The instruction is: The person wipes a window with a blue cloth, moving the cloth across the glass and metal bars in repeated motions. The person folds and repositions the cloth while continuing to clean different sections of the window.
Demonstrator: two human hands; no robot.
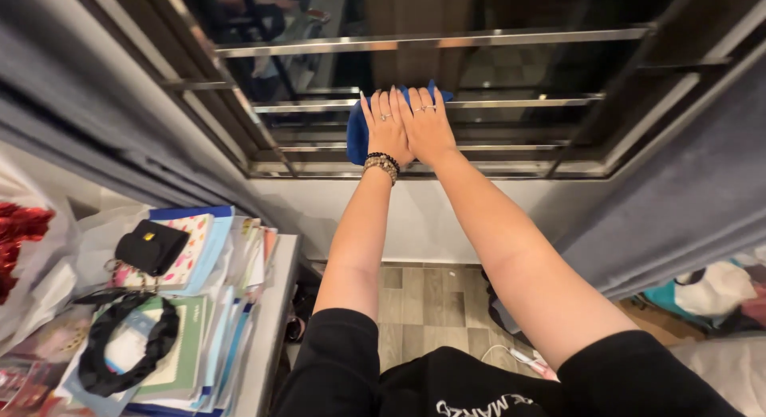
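Note:
Both of my arms reach forward to a window. My left hand (385, 130) and my right hand (428, 123) lie flat side by side, fingers pointing up, pressing a blue cloth (357, 134) against the window pane (479, 74). The cloth shows to the left of and above my hands; most of it is hidden under them. Rings are on my fingers and beaded bracelets on my left wrist. Horizontal metal bars (519, 102) run behind the glass.
Grey curtains hang at the left (72, 122) and right (678, 201). At the lower left a desk (267, 321) carries stacked books and papers, a black wallet (152, 245) and a black braided headband (128, 345). Wooden floor (431, 305) lies below.

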